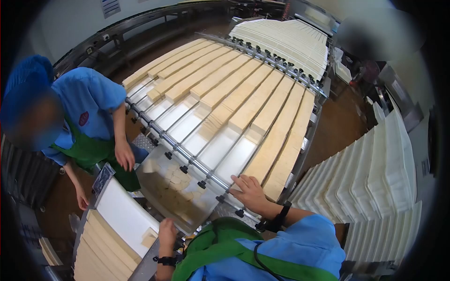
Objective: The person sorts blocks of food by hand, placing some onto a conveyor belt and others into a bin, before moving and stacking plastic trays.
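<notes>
Long pale-yellow slabs (239,98) lie in rows between thin metal rods on a white conveyor (225,149). My right hand (251,191) rests, fingers spread, at the near end of one row, touching the slab's end beside the metal rail (187,154). Lower down, my left hand (167,232) has its fingers curled, close to the edge of a second white belt (123,213). A small pale piece (149,237) lies on that belt just left of it. Whether anything is inside those fingers is hidden.
A co-worker in blue and green (89,107) stands at the left with both hands lowered. Below the rail, a bin (199,213) holds pale scraps. More strips (101,248) lie at the lower left. Tall stacks of white trays (365,173) stand at the right.
</notes>
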`<action>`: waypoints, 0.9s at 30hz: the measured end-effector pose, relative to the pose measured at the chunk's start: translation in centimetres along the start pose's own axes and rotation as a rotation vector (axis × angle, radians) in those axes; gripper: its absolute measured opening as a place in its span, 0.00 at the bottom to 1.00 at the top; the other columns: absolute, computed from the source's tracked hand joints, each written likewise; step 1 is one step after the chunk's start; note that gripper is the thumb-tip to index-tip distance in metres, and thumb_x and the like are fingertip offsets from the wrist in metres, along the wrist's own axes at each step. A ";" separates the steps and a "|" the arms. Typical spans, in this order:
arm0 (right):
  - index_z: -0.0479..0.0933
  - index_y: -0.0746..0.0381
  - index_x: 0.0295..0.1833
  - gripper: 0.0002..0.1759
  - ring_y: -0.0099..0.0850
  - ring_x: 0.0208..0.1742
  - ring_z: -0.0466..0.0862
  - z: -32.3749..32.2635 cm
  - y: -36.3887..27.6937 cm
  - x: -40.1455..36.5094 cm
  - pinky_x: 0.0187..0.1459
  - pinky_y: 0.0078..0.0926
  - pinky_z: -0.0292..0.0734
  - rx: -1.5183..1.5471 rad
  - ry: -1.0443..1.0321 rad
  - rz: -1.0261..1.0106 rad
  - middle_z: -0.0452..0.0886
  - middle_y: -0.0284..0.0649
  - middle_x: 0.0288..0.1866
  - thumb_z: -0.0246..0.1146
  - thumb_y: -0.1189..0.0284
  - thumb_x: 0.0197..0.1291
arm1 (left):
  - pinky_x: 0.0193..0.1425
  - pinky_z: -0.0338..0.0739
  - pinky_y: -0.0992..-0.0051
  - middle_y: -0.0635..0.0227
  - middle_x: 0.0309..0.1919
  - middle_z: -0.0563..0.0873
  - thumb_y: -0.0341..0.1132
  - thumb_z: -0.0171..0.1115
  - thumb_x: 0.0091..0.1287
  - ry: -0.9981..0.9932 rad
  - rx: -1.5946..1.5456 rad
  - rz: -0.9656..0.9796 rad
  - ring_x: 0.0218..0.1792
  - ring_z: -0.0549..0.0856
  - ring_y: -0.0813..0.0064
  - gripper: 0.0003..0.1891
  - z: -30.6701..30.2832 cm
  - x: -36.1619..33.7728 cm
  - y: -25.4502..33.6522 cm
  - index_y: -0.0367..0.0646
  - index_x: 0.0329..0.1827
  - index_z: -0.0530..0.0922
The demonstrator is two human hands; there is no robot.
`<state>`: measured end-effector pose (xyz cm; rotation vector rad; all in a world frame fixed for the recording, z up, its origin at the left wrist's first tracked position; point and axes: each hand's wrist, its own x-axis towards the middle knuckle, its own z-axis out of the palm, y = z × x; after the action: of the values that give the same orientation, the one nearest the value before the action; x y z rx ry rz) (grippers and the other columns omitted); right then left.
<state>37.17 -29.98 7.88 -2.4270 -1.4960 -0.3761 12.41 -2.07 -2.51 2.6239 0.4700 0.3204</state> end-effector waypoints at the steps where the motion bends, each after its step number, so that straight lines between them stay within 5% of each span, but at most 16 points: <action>1: 0.82 0.51 0.44 0.13 0.42 0.62 0.69 0.0 0.0 0.0 0.57 0.42 0.64 -0.002 0.024 -0.009 0.68 0.40 0.66 0.59 0.68 0.53 | 0.48 0.75 0.64 0.61 0.38 0.82 0.24 0.59 0.53 -0.015 -0.006 0.035 0.42 0.80 0.59 0.09 -0.2 -0.3 0.4 0.40 0.37 0.80; 5: 0.83 0.48 0.40 0.10 0.42 0.62 0.69 -0.3 -0.6 0.3 0.58 0.42 0.64 0.005 0.023 0.051 0.69 0.39 0.65 0.60 0.67 0.53 | 0.48 0.74 0.65 0.64 0.34 0.83 0.26 0.59 0.51 -0.029 0.002 0.087 0.40 0.80 0.61 0.07 -0.2 -0.8 0.8 0.44 0.34 0.82; 8: 0.84 0.47 0.38 0.09 0.44 0.62 0.69 0.2 0.0 -0.1 0.59 0.51 0.60 -0.101 0.022 0.076 0.68 0.41 0.65 0.62 0.65 0.50 | 0.48 0.74 0.65 0.64 0.36 0.83 0.26 0.58 0.53 -0.025 -0.044 0.090 0.41 0.80 0.61 0.08 -0.2 -0.7 0.6 0.44 0.36 0.81; 15: 0.85 0.51 0.36 0.10 0.48 0.63 0.67 2.5 0.8 0.6 0.63 0.52 0.55 -0.024 -0.073 0.171 0.69 0.46 0.64 0.65 0.70 0.45 | 0.49 0.76 0.67 0.58 0.40 0.82 0.27 0.54 0.63 -0.110 -0.637 -0.055 0.43 0.82 0.57 0.09 -5.0 -1.9 1.4 0.39 0.43 0.79; 21: 0.80 0.61 0.43 0.13 0.47 0.61 0.69 2.3 -1.6 3.7 0.62 0.52 0.56 0.141 -0.105 0.028 0.71 0.50 0.61 0.59 0.78 0.49 | 0.50 0.75 0.72 0.60 0.40 0.83 0.26 0.55 0.63 0.220 -0.679 -0.351 0.44 0.82 0.65 0.08 -8.3 -6.6 0.5 0.37 0.41 0.81; 24: 0.76 0.62 0.49 0.17 0.46 0.56 0.72 2.2 -6.1 7.8 0.60 0.43 0.62 0.322 -0.147 -0.112 0.74 0.48 0.56 0.60 0.79 0.50 | 0.50 0.74 0.72 0.59 0.40 0.82 0.24 0.55 0.62 0.653 -0.623 -0.482 0.43 0.80 0.65 0.08 -8.3 -9.2 -1.3 0.38 0.41 0.80; 27: 0.76 0.62 0.48 0.17 0.45 0.55 0.73 3.4 -11.6 11.5 0.58 0.42 0.64 0.460 -0.184 -0.329 0.76 0.46 0.53 0.60 0.80 0.50 | 0.54 0.71 0.67 0.53 0.45 0.78 0.30 0.60 0.61 0.945 -0.333 -0.848 0.47 0.76 0.59 0.15 -7.6 -12.8 -4.6 0.35 0.50 0.75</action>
<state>32.00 -14.25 9.82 -1.9015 -1.8252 0.1283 -2.83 -0.08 0.06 1.5968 1.5722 1.1895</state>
